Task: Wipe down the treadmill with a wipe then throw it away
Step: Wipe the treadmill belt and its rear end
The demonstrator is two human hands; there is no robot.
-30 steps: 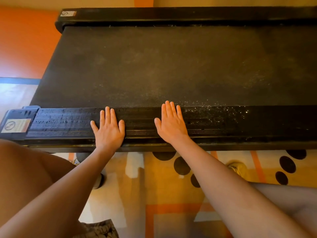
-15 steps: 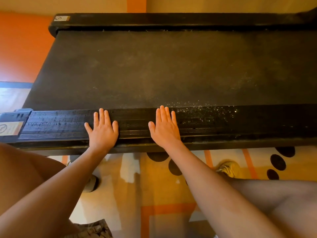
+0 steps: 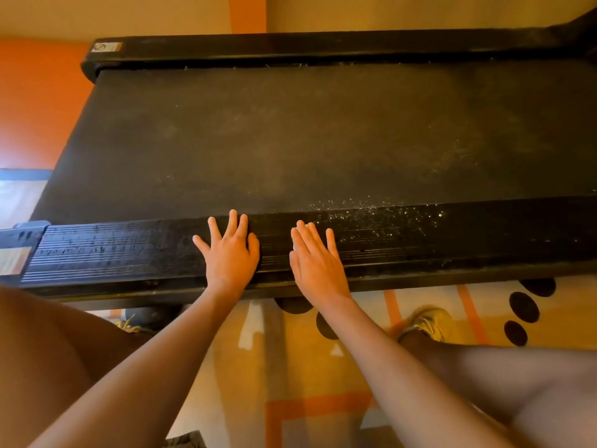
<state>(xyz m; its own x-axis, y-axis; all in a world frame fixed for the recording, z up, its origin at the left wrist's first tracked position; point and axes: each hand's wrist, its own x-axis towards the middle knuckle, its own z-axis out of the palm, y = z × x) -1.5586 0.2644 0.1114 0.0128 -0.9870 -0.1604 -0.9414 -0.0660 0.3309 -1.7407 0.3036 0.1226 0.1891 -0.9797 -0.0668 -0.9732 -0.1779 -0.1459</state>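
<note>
Both hands flat on the treadmill (image 3: pixel 290 140), on its near side rail (image 3: pixel 129 250), fingers straight and gripping nothing. The left hand (image 3: pixel 231 253) looks to be bracing. The right hand (image 3: pixel 315 263) presses down on a pale sliver at its edge, likely the wipe (image 3: pixel 295 244). White specks (image 3: pixel 381 218) lie just to its right, probably next.

The left forearm (image 3: pixel 155 360) and right forearm (image 3: pixel 381 357) are bare, as are the left leg (image 3: pixel 48 350) and right leg (image 3: pixel 517 383). Below the treadmill (image 3: pixel 452 253), the right shoe (image 3: pixel 426 323) is a pale yellowish laced trainer. The left shoe (image 3: pixel 129 326), shadowed under it, looks dark with yellow laces. Patterned dark fabric (image 3: pixel 185 441) shows farthest from the treadmill.
</note>
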